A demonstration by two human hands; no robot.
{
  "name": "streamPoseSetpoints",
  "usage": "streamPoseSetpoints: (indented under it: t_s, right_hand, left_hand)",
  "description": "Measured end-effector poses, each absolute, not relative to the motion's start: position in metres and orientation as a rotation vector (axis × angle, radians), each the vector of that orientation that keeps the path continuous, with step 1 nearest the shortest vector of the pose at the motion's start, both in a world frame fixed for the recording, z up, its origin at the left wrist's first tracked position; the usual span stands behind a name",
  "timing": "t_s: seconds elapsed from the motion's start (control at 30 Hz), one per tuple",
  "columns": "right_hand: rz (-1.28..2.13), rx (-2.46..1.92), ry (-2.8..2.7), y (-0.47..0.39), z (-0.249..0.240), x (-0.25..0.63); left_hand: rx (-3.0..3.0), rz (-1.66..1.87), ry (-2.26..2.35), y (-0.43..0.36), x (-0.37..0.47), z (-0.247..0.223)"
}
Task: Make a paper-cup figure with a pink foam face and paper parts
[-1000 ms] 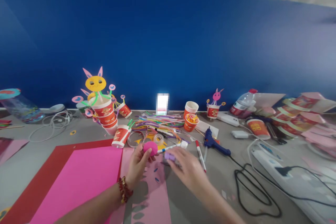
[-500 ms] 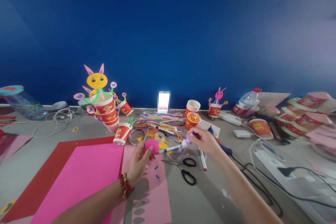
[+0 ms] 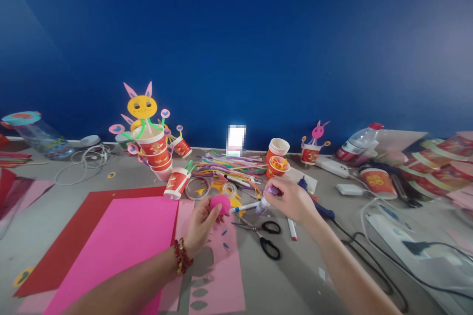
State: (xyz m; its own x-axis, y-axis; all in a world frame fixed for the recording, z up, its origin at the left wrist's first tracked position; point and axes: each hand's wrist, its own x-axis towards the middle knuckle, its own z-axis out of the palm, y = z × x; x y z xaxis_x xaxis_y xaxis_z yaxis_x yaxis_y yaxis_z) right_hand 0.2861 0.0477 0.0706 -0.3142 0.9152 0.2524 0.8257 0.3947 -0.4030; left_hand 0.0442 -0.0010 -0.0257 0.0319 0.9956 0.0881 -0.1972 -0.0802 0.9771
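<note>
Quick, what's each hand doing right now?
Left hand: pinching a round, bright-pink paper disc.
Right hand: fingers closed on the purple top of a small whitish tube.

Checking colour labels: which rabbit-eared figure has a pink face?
The small figure, in the red cup left of the red-capped bottle; the tall figure at left and the one behind it have yellow faces.

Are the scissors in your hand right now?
No, the scissors lie on the table, with neither hand holding them.

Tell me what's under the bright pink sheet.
Under the bright pink sheet, a red sheet and some pale pink paper peek out; whatever else it covers cannot be seen.
</note>
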Motion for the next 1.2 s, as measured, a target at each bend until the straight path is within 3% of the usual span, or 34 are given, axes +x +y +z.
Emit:
streamPoseSetpoints:
  t_s: [0.33, 0.7, 1.2]
  right_hand:
    - [0.238, -1.494, -2.326, 0.047, 0.067, 0.287]
    - [-0.511, -1.505, -2.412, 0.044, 0.024, 0.286]
    - [-0.499, -1.545, -2.335, 0.039, 0.013, 0.282]
  left_hand:
    - [1.123, 1.326, 0.971, 0.000, 0.045, -0.026]
    - [1.113, 1.284, 1.087, -0.003, 0.046, -0.019]
    - [1.089, 1.292, 1.084, -0.005, 0.048, -0.022]
